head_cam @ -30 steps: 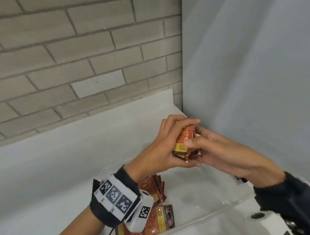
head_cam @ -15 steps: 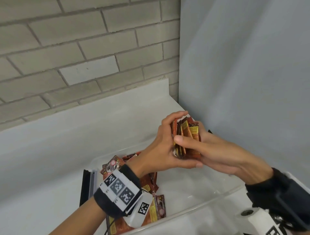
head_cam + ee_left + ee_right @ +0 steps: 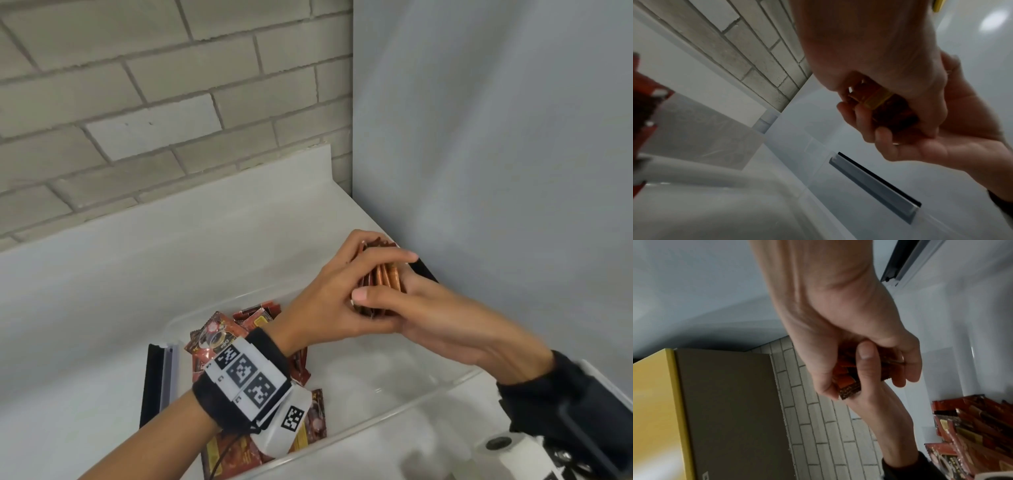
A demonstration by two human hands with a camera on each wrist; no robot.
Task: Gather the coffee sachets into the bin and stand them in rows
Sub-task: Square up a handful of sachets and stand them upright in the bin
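Note:
Both hands hold one stack of red-brown coffee sachets (image 3: 382, 277) on edge, above the far right corner of the clear plastic bin (image 3: 394, 414). My left hand (image 3: 329, 301) wraps the stack from the left, with fingers curled over its top. From the right my right hand (image 3: 438, 315) cups it, thumb across the near end. The wrist views show the same stack (image 3: 885, 110) (image 3: 849, 381) pressed between the two palms. Several loose sachets (image 3: 222, 335) lie flat in a heap at the bin's left end, partly hidden under my left wrist.
A black-and-grey handle strip (image 3: 159, 377) sits on the bin's left end, and another (image 3: 423, 269) on its right end. A brick wall (image 3: 137, 102) stands behind the white counter and a grey panel (image 3: 496, 171) closes the right side. The right wrist view shows a yellow-edged cabinet (image 3: 715, 402).
The hands have turned the stack from face-up to edges-up and squared the fanned sachets together. The head view has tilted down, showing more of the bin and the loose heap.

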